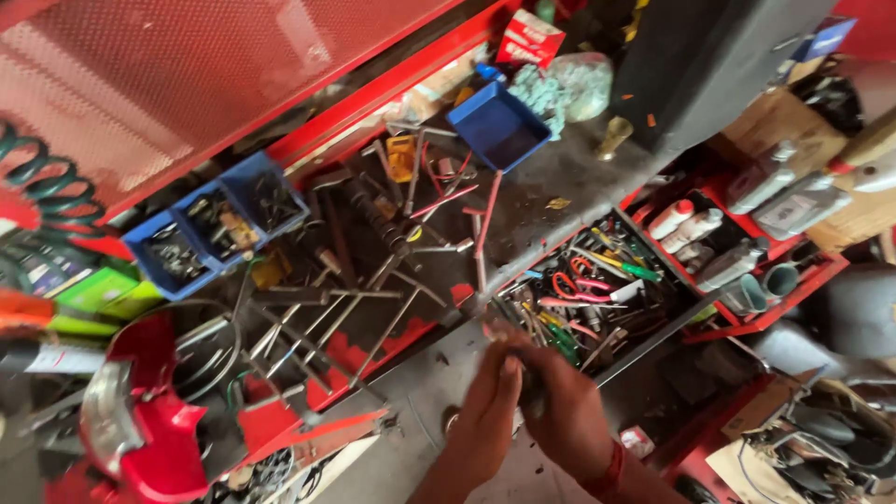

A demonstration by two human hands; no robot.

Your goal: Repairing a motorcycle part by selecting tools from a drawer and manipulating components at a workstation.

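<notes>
My left hand [485, 411] and my right hand [565, 415] are held together low in the middle of the view, above a grey worktop [560, 177]. Between their fingers sits a small dark part [529, 385], blurred and mostly hidden. My right wrist carries a red thread band [609, 474]. Just beyond my fingertips lies an open red drawer [597, 299] full of pliers, screwdrivers and other hand tools. To the left of it, long wrenches and rods [355, 308] lie scattered over the top.
Blue bins [219, 224] of small parts and an empty blue tray [499, 126] stand farther back. A red side shelf [747, 252] holds bottles and cans. A red vehicle body panel [140, 420] lies at lower left, with a coiled green hose [47, 187] above it.
</notes>
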